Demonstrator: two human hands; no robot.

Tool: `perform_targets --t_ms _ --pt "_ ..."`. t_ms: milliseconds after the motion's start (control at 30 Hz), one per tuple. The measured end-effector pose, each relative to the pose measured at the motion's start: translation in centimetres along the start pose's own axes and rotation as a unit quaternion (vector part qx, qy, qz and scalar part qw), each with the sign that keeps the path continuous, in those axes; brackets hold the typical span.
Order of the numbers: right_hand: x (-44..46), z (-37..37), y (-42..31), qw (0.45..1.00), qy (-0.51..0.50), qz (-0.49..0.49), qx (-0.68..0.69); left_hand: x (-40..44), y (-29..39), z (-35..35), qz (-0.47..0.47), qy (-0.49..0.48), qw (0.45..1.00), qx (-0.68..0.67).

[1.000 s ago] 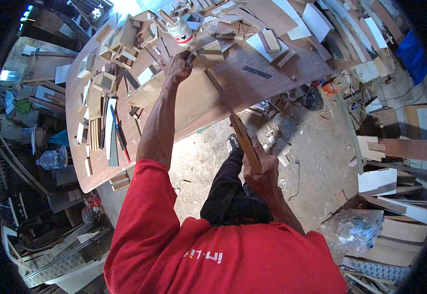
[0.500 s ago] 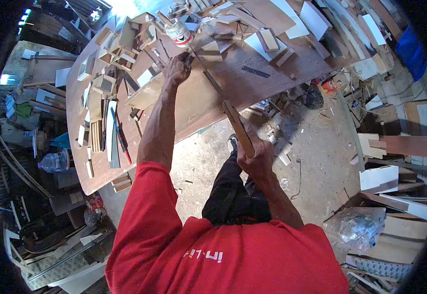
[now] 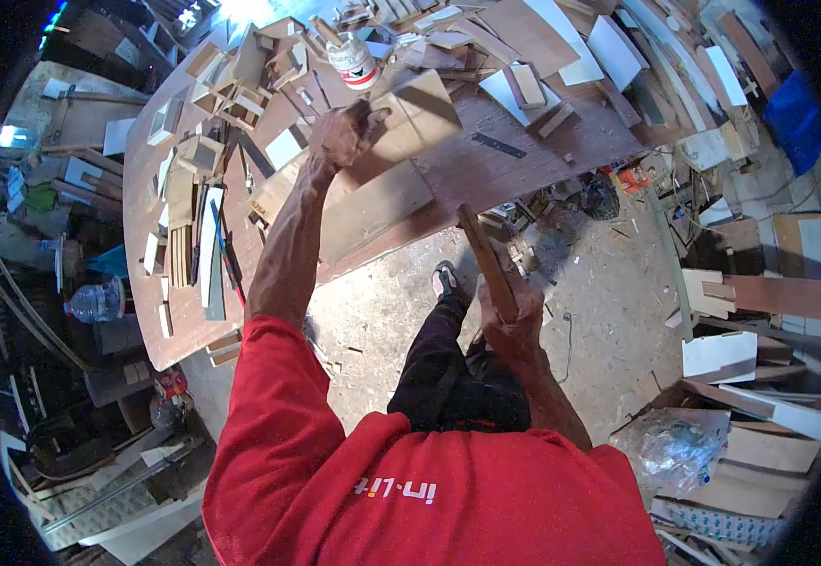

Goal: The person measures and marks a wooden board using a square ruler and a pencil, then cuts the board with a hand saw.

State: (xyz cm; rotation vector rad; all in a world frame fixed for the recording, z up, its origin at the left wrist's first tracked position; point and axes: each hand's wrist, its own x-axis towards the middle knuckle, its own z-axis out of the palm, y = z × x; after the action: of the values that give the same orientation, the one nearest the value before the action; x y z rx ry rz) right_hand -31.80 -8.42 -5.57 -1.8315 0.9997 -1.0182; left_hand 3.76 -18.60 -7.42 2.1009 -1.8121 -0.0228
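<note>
My left hand (image 3: 346,137) is closed in a curl over the wooden boards on the table; what its fingers hold, if anything, is hidden. Beneath and beside it lie a pale board (image 3: 429,106) with a thin line across it and a brown board (image 3: 373,212) along the near table edge. My right hand (image 3: 514,321) is wrapped round a narrow wooden bar (image 3: 489,264), low in front of my body, right of the boards. The bar points up toward the table; I cannot tell whether it is a tool's handle.
A white tub (image 3: 352,64) with a red band stands past my left hand. A dark flat strip (image 3: 498,145) lies on the tabletop (image 3: 561,113). Small wooden boxes (image 3: 226,94) and offcuts crowd the left and back. Timber (image 3: 778,297) and a plastic bag (image 3: 670,448) are at right.
My right hand and the wooden bar have moved right and slightly down, away from the boards. My left hand has shifted slightly right, and more of the pale board shows beside it.
</note>
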Motion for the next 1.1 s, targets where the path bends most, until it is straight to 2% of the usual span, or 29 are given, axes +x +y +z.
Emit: perform_targets --t_ms 67,100,133,200,267,333,400,433,533,600,633,733,800,933,1000,1100 --pt "0.0 -0.6 -0.5 0.999 -0.004 0.037 -0.005 -0.5 -1.2 1.8 0.020 -0.089 0.994 -0.052" --pt "0.1 -0.9 -0.8 0.999 -0.008 0.026 -0.017 -1.1 -2.6 3.9 0.072 -0.046 0.992 -0.089" --pt "-0.1 -0.8 -0.6 0.999 -0.011 0.025 -0.018 -1.5 -2.3 4.1 0.070 -0.044 0.993 -0.090" --pt "-0.6 -0.3 0.1 0.997 0.006 0.073 0.013 -2.7 -1.7 5.0 0.024 -0.057 0.998 -0.033" --pt "-1.5 0.6 2.0 0.997 -0.004 0.079 0.001 -2.7 -1.7 5.6 0.005 -0.062 0.995 -0.074" --pt "-1.6 1.0 2.8 0.996 -0.016 0.083 -0.010 -2.7 -1.3 5.7 0.008 -0.008 0.997 -0.074" --pt "-1.3 1.2 2.5 0.999 0.031 -0.001 -0.021 -2.7 -1.8 6.4 -0.015 -0.007 0.997 -0.078" --pt "-1.3 0.9 2.0 0.999 0.026 0.001 -0.022 -2.8 -2.1 7.1 -0.033 -0.009 0.996 -0.082" --pt "-0.8 -0.4 0.3 0.999 0.006 0.048 -0.002 -3.2 -2.5 8.3 -0.031 0.036 0.999 -0.013" --pt "-0.9 -1.1 0.1 0.995 -0.023 0.093 -0.019 -3.9 -2.1 8.3 -0.055 0.020 0.998 0.001" --pt "-1.0 -1.3 -0.1 0.988 -0.038 0.151 0.012 -4.3 -1.6 8.1 -0.072 0.002 0.997 0.014" --pt "-0.9 -1.3 -0.7 0.989 -0.038 0.145 0.005 -5.4 -0.2 8.2 -0.080 0.049 0.992 0.089" --pt "-0.9 -1.5 -1.0 0.985 -0.055 0.160 0.007 -5.7 0.3 8.5 -0.097 0.030 0.990 0.093" --pt "-1.3 -1.2 -0.8 0.982 -0.062 0.176 0.018 -5.4 0.7 10.6 -0.094 0.057 0.992 0.055" --pt "-1.2 -1.3 -0.9 0.979 -0.071 0.189 0.011 -4.9 1.4 10.8 -0.152 0.051 0.984 0.071" --pt "-1.2 -1.4 -1.2 0.977 -0.079 0.199 0.005 -3.7 0.4 12.7 -0.195 0.101 0.974 0.046"
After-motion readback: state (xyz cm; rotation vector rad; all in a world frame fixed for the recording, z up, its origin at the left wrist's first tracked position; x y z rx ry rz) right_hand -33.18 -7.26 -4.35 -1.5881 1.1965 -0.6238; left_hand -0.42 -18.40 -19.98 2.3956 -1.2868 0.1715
